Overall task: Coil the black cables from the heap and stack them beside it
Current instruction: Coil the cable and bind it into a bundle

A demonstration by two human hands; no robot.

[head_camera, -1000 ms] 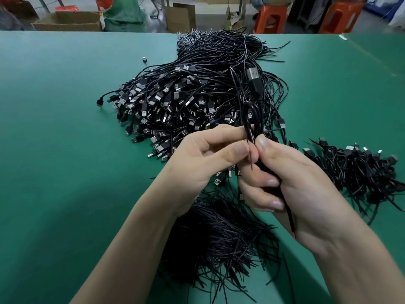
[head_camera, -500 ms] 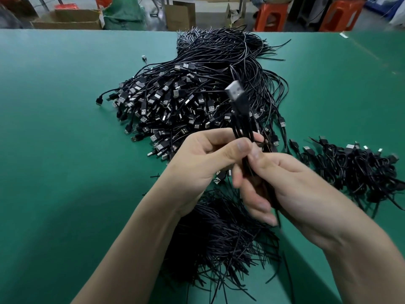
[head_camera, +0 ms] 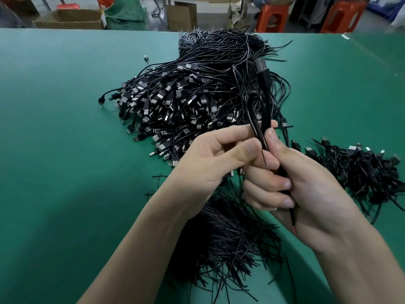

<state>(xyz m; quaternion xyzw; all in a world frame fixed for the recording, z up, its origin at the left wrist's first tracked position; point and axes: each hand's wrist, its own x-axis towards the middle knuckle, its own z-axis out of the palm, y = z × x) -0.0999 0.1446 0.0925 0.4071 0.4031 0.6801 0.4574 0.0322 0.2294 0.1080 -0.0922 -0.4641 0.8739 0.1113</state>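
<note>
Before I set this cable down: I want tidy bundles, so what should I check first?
1. Cable gripped in the right hand: ok.
2. Left hand pinches the folded strands below the loop: ok.
3. Tie wrapped round the bundle: cannot tell, the fingers hide it.
4. Tail end tucked in: not ok, a red tip pokes out below the right palm.
5. Coiled stack lies close by, right of the heap: ok.
</note>
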